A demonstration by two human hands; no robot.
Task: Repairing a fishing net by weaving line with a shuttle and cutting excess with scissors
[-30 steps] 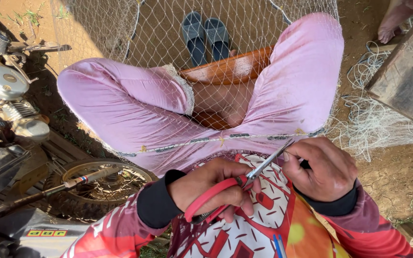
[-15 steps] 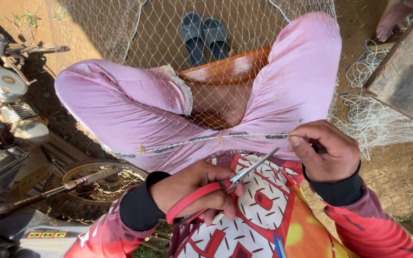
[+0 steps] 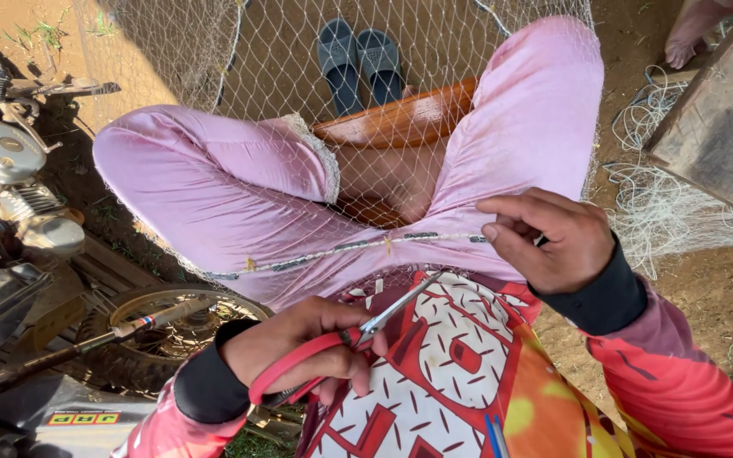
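The fingers [image 3: 502, 236] of the right hand [image 3: 553, 242] are pressed together in a pinch on the weighted cord [image 3: 341, 248] of the fishing net [image 3: 299, 68], apparently to keep that edge taut across the lap; the cord runs leftward from the pinch over the pink trousers [image 3: 214, 195], a pale line set with small dark sleeves and a yellow knot. The left hand [image 3: 307, 352] has its fingers curled through the red loops of the scissors [image 3: 358, 335], blades nearly closed and pointing up toward the cord, held low near the patterned shirt [image 3: 451, 373], seemingly at the ready. The net is fine, pale mesh, draped over both knees and out over the dirt ground [image 3: 282, 51]; beyond lie grey sandals [image 3: 358, 59], a motorbike [image 3: 10, 187] at the left, and a wooden bench [image 3: 723, 110] at the right.
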